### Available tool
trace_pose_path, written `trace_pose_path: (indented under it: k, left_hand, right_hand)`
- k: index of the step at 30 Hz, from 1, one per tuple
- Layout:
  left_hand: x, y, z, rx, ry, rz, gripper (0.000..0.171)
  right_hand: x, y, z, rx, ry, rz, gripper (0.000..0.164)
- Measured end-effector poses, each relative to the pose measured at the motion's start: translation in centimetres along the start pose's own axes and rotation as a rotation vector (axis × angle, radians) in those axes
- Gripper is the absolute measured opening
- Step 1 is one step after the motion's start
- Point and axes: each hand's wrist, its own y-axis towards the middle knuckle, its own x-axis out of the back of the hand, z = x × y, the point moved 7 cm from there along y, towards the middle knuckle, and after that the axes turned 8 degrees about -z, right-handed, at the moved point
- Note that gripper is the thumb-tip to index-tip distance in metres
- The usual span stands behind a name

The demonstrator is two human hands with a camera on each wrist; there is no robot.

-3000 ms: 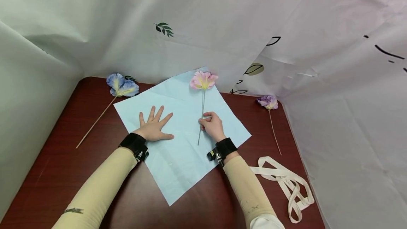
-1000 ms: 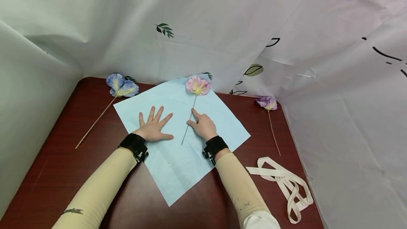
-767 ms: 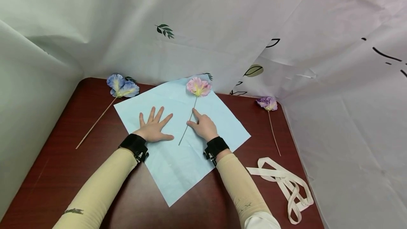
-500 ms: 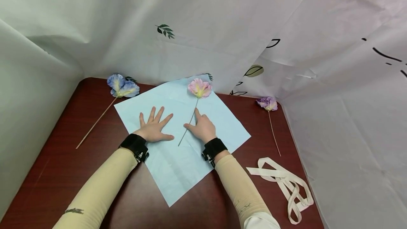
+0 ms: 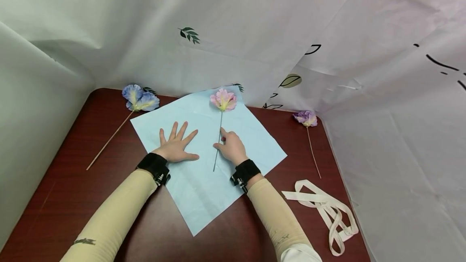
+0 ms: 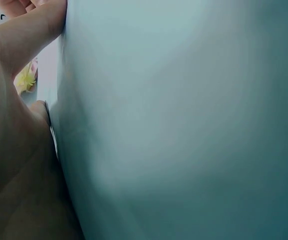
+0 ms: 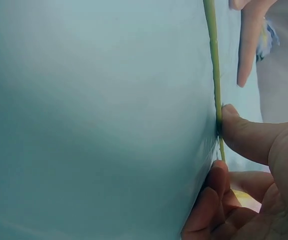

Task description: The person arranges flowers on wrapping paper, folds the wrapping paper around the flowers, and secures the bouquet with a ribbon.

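Observation:
A pink flower with a yellow centre and a thin stem lies on a light blue paper sheet, which is set cornerwise. My right hand pinches its stem; in the right wrist view the thumb presses one side of the green stem and curled fingers sit at the other. With fingers spread, my left hand rests flat on the sheet's left part. The left wrist view is mostly filled by the blurred sheet, beside the palm and thumb of that hand.
On the table's far left lies a blue flower with a long stem. A purple flower lies at the right edge. Loosely looped cream ribbon lies at the near right. A pale curtain hangs behind the brown table.
The pink flower has shifted left and slightly nearer over three seconds, its stem swinging at a slant and then steeper again. My right hand moved left with it. The left hand has stayed put.

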Motion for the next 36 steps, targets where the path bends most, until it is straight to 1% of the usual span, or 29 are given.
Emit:
trace_pose_path:
  k: [12,21,26,36]
  left_hand:
    - [0.26,-0.16,-0.29,0.005,0.000,0.003,0.109]
    - [0.35,-0.20,-0.47,0.006,0.000,0.003,0.108]
    - [0.58,-0.36,-0.66,0.000,-0.019,0.001,0.110]
    - [0.07,0.05,-0.13,0.012,-0.008,0.003,0.108]
  right_hand:
    - [0.00,-0.40,-0.05,-0.021,0.049,-0.011,0.071]
    - [-0.10,-0.45,-0.21,-0.047,0.058,-0.010,0.074]
    - [-0.18,-0.44,-0.21,-0.046,0.053,-0.022,0.073]
    - [-0.10,-0.35,-0.08,-0.045,0.041,-0.029,0.069]
